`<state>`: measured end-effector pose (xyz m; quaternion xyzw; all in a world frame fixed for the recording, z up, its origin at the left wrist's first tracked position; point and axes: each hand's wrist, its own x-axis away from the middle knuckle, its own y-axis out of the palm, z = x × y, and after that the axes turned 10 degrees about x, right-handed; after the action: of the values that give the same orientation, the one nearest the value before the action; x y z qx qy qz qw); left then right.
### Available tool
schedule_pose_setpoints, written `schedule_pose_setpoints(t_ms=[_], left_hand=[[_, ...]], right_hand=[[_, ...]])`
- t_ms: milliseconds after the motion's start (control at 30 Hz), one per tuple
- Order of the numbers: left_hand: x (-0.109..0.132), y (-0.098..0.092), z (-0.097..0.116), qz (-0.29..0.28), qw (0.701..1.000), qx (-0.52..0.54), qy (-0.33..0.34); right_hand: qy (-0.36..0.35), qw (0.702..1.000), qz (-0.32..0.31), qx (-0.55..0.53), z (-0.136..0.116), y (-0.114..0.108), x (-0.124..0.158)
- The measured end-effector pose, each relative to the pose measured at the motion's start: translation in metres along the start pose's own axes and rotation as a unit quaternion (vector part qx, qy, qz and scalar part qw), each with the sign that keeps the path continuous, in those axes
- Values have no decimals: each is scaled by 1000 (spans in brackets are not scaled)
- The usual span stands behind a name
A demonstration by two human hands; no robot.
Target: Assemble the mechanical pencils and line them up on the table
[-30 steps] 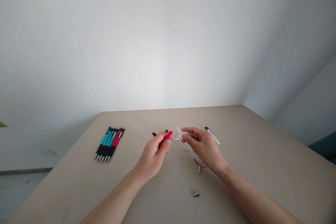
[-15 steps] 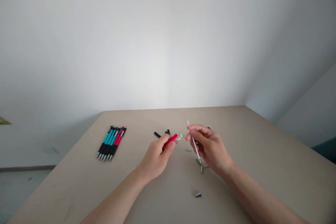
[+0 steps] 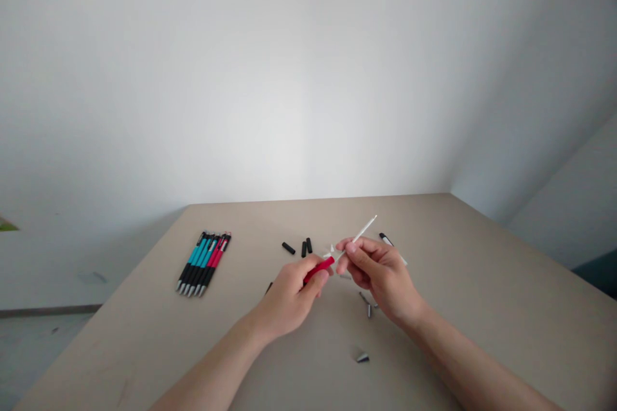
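Above the table (image 3: 482, 308), the left hand (image 3: 289, 298) grips the red pen barrel (image 3: 319, 268) while the right hand (image 3: 380, 273), pinching the white refill (image 3: 360, 233), has swung it from upright to slanting, its lower tip now meeting the barrel's open end.

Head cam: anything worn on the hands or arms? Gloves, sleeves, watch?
Nothing worn in view. Left hand and right hand: no gloves, no rings visible. Left forearm and right forearm: bare to the frame edge, no sleeves, watch or bands.
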<state>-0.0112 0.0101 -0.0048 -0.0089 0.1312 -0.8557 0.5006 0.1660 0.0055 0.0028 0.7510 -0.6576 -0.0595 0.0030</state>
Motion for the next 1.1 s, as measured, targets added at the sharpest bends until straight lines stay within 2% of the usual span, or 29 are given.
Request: schedule_pose_setpoints(t_ms=[133, 233, 333, 467, 633, 767, 1000, 1100], left_hand=[[0, 0, -1, -5, 1000, 1, -1], [-1, 0, -2, -2, 1000, -2, -2], [-1, 0, -1, -23, 1000, 4, 0], [0, 1, 1, -51, 999, 12, -6], [0, 2, -2, -52, 998, 28, -5], [0, 3, -5, -53, 997, 59, -16], [-1, 3, -6, -71, 985, 152, -49], [-2, 5, -6, -92, 971, 210, -74]], right_hand=[[-4, 1000, -13, 9, 1, 0, 2], [-19, 1000, 15, -2, 0, -2, 2], [-25, 999, 26, 0, 0, -3, 1], [-27, 999, 4, 31, 0, -2, 2], [-29, 994, -22, 99, -2, 0, 4], [-3, 990, -58, 131, -1, 0, 4], [-20, 998, 17, 64, 4, -1, 5], [-30, 996, 43, 75, 4, -1, 4]])
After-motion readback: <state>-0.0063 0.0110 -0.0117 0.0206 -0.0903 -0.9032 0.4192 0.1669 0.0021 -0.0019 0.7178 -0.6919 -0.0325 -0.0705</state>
